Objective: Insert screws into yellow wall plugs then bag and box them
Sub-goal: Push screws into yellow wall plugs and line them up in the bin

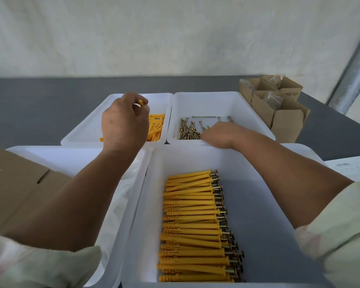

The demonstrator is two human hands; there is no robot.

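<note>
Head view: at far left, a flat cardboard piece is lying over the near-left white tub. My left hand is pinching 1 yellow wall plug in its fingertips, hovering above the far-left tub, where loose plugs are lying in a heap. Just beside it, the screw tub is holding loose screws. My right hand is resting at the heap's near edge with its fingers hidden, so I cannot tell whether it is grasping any. Nearer me, assembled plugs with screws are lying in neat rows in the near-right tub. Open cardboard boxes are standing at far right.
</note>
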